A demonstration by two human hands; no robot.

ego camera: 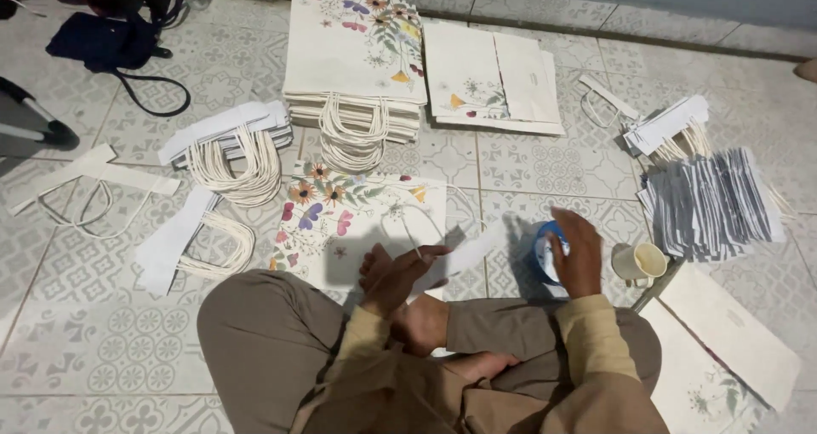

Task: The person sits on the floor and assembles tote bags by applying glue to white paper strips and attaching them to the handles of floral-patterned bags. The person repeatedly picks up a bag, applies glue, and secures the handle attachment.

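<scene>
Two hands work above crossed legs on a tiled floor (102, 332); the left hand (398, 274) has its fingers (425, 251) curled narrow, pinching one end of a white paper strip (464, 255) that slants up to the right, over the near edge of a flat floral paper bag (340, 221); the right hand (579, 251) rests palm down on a small blue tub (541, 255), fingers bent over its rim, though how tightly they grip I cannot tell; the strip is plain, long and narrow, and casts a shadow on the bag; just right of the tub stands a cream cup (640, 262); a stack of floral bags (353, 55) lies farther off; bundles of cord handles (238, 157) lie to the left.
</scene>
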